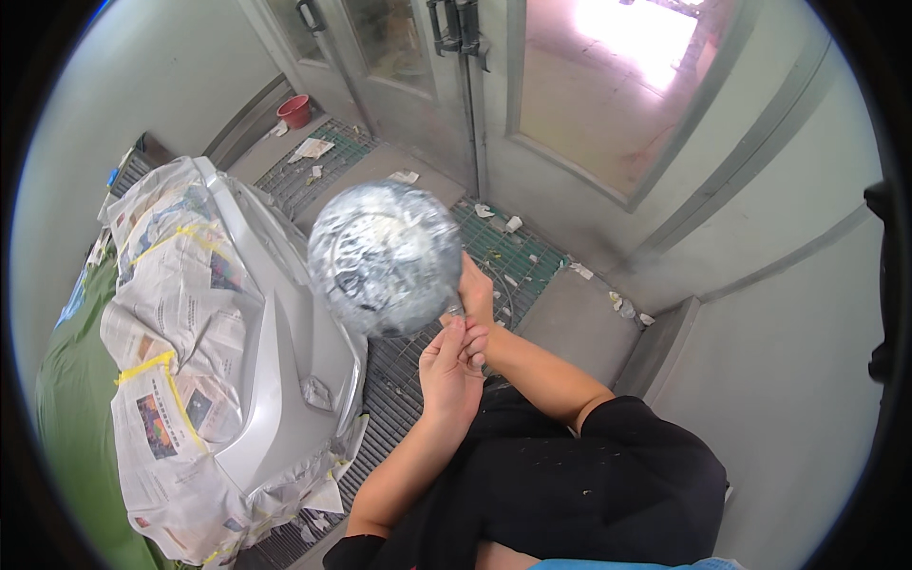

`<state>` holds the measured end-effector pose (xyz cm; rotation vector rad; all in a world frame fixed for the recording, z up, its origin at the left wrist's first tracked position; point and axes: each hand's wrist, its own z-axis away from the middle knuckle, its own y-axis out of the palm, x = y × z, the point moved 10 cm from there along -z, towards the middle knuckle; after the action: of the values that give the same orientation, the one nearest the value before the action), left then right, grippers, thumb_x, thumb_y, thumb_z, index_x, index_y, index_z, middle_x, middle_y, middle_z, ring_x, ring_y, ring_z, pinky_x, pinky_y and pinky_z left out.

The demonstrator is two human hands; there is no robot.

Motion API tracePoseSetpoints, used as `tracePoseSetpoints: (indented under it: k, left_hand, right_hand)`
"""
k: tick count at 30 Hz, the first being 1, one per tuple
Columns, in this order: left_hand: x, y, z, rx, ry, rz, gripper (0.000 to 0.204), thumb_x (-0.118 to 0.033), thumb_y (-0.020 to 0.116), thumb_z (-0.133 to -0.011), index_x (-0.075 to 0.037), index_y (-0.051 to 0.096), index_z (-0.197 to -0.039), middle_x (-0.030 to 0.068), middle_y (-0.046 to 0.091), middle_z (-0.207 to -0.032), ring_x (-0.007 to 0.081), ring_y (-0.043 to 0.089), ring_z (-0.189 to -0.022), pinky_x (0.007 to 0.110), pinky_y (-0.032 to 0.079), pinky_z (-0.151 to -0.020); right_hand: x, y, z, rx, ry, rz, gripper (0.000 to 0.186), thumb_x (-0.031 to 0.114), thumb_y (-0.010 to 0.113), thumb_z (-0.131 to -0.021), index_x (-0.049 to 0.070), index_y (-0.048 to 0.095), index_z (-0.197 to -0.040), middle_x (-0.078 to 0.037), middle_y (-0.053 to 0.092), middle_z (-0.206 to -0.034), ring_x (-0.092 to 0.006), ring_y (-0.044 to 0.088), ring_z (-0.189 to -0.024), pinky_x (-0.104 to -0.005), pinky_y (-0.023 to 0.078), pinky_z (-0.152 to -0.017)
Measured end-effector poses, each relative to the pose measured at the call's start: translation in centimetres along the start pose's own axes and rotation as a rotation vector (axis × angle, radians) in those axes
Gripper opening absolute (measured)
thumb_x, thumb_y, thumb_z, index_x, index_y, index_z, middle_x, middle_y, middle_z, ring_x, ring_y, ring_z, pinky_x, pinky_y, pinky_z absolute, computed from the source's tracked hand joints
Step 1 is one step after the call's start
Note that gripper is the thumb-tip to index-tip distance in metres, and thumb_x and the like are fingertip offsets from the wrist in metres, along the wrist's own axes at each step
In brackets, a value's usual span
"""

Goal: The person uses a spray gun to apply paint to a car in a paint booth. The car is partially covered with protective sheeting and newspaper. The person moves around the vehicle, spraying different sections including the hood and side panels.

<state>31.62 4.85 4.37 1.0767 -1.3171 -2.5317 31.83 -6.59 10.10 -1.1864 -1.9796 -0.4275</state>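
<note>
A spray gun with a round, paint-smeared silver-grey cup (385, 255) is held up in front of me, seen from above. The cup hides most of the gun's body. My right hand (477, 293) is closed around the gun behind the cup, its fingers partly covered. Below it, my left hand (452, 366) pinches a small metal part at the gun's near end, beside the cup's lower right edge. To the left stands a silver car body corner (271, 385), its upper side masked with newspaper (185, 313) and yellow tape.
Green sheeting (81, 408) covers the car's far left. Floor grating (508, 252) with paper scraps runs along the grey doors (408, 123). A red bucket (294, 111) stands at the back left. A pale wall (788, 399) rises close on my right.
</note>
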Motion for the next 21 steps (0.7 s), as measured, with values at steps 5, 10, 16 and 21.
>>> tracePoseSetpoints:
  k: [5, 10, 16, 21]
  left_hand:
    - [-0.3, 0.1, 0.4, -0.023, 0.038, -0.065, 0.020, -0.021, 0.064, -0.103, -0.002, 0.071, -0.105, 0.0108, 0.077, -0.095, 0.0130, 0.073, -0.079, 0.023, 0.054, -0.067]
    - [-0.2, -0.7, 0.5, -0.050, 0.072, -0.129, 0.024, -0.023, 0.062, -0.104, -0.001, 0.071, -0.104, 0.0136, 0.077, -0.096, 0.0147, 0.073, -0.081, 0.025, 0.056, -0.068]
    - [-6.5, -3.2, -0.1, -0.122, 0.233, -0.553, 0.047, -0.033, 0.044, -0.111, 0.003, 0.070, -0.098, 0.0157, 0.075, -0.090, 0.0198, 0.073, -0.079, 0.029, 0.057, -0.069]
    - [-17.1, -3.8, -4.8, 0.037, 0.483, -0.428, 0.074, -0.055, 0.022, -0.110, 0.006, 0.058, -0.134, 0.0225, 0.061, -0.137, 0.0321, 0.053, -0.135, 0.045, 0.034, -0.119]
  right_hand:
    - [-2.8, 1.6, 1.5, -0.018, 0.246, -0.224, 0.042, 0.003, 0.067, -0.077, 0.002, 0.060, -0.118, -0.019, 0.064, -0.101, -0.0415, 0.065, -0.086, -0.0404, 0.054, -0.075]
    - [-2.3, 1.8, 2.2, -0.039, 0.146, -0.227, 0.030, 0.009, 0.063, -0.081, 0.001, 0.060, -0.110, -0.018, 0.060, -0.094, -0.0407, 0.061, -0.080, -0.0393, 0.052, -0.072]
    - [0.3, 0.5, 3.0, 0.039, 0.018, -0.175, 0.028, 0.002, 0.069, -0.082, 0.000, 0.065, -0.110, -0.017, 0.065, -0.092, -0.0351, 0.062, -0.073, -0.0392, 0.051, -0.069]
    - [0.7, 2.1, 6.2, 0.363, 0.456, -0.584, 0.011, 0.002, 0.067, -0.096, -0.003, 0.068, -0.106, -0.006, 0.072, -0.100, -0.0118, 0.065, -0.088, -0.0276, 0.053, -0.080]
